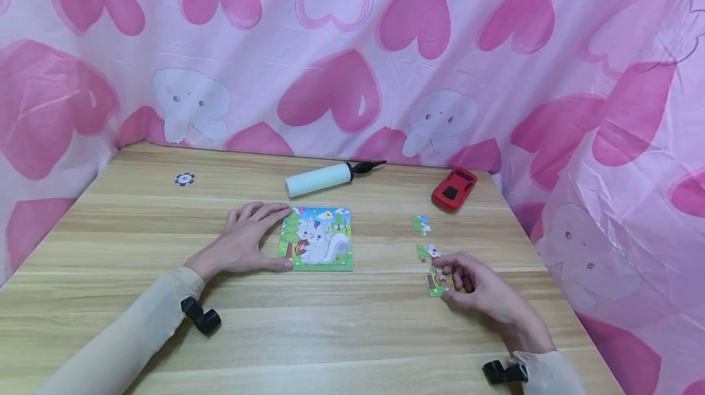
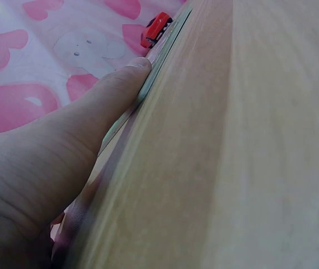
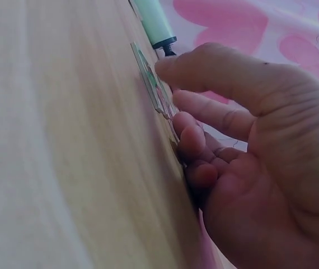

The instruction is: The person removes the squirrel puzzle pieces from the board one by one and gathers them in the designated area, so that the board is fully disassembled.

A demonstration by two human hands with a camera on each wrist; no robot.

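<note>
A square puzzle board point(image 1: 325, 240) with a squirrel picture lies on the table. My left hand point(image 1: 250, 242) spans its left side, thumb touching the near corner and index finger at the far corner. In the left wrist view, the thumb point(image 2: 117, 84) rests along the board's edge. At the right, my right hand point(image 1: 476, 285) pinches a small puzzle piece point(image 1: 434, 285) between thumb and index finger, its other fingers curled. That piece point(image 3: 145, 75) shows low over the wood in the right wrist view. Just beyond lie a second puzzle piece point(image 1: 424, 252) and a third puzzle piece point(image 1: 420, 223).
Behind the board lies a pale hand pump point(image 1: 319, 179) with a black nozzle. A red toy car point(image 1: 454, 190) sits at the back right, a poker chip point(image 1: 185, 179) at the back left. A pink heart-patterned curtain point(image 1: 330, 89) rises behind the wooden table point(image 1: 330, 334).
</note>
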